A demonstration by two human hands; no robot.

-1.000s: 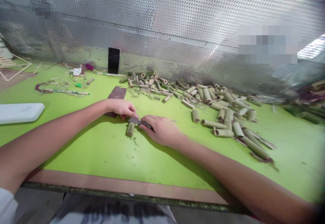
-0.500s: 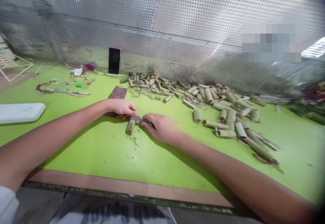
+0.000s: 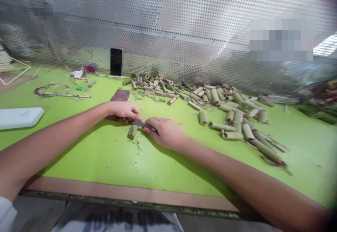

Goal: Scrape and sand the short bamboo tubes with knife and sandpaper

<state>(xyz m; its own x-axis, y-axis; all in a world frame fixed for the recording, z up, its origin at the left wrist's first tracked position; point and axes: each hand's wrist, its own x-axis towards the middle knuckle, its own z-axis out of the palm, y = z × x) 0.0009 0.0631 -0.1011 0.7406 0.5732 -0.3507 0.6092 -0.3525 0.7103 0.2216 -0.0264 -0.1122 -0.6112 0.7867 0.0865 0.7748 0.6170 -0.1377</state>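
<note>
My right hand [image 3: 164,132] is closed around the dark handle of a knife [image 3: 151,127]. Its grey blade points left and lies across the upper side of a short bamboo tube [image 3: 133,131]. The near cut end of that tube faces me, just above the green tabletop. My left hand [image 3: 126,111] has its fingers curled together at the tube's far end, close to the blade, and grips it there; the fingers partly hide that end. Under the left wrist lies a dark brown sheet [image 3: 121,95]. Green shavings [image 3: 137,145] are scattered below the tube.
Many cut bamboo pieces [image 3: 214,95] are heaped from the back middle to the right. A phone [image 3: 116,61] leans against the perforated metal screen [image 3: 163,21]. At left are a white case-like object [image 3: 21,117] and a cord-tied stick [image 3: 63,94].
The whole view has shifted slightly. The bamboo tube is tilted a little more, and the knife blade lies nearer its far end. Both hands keep their grips.
</note>
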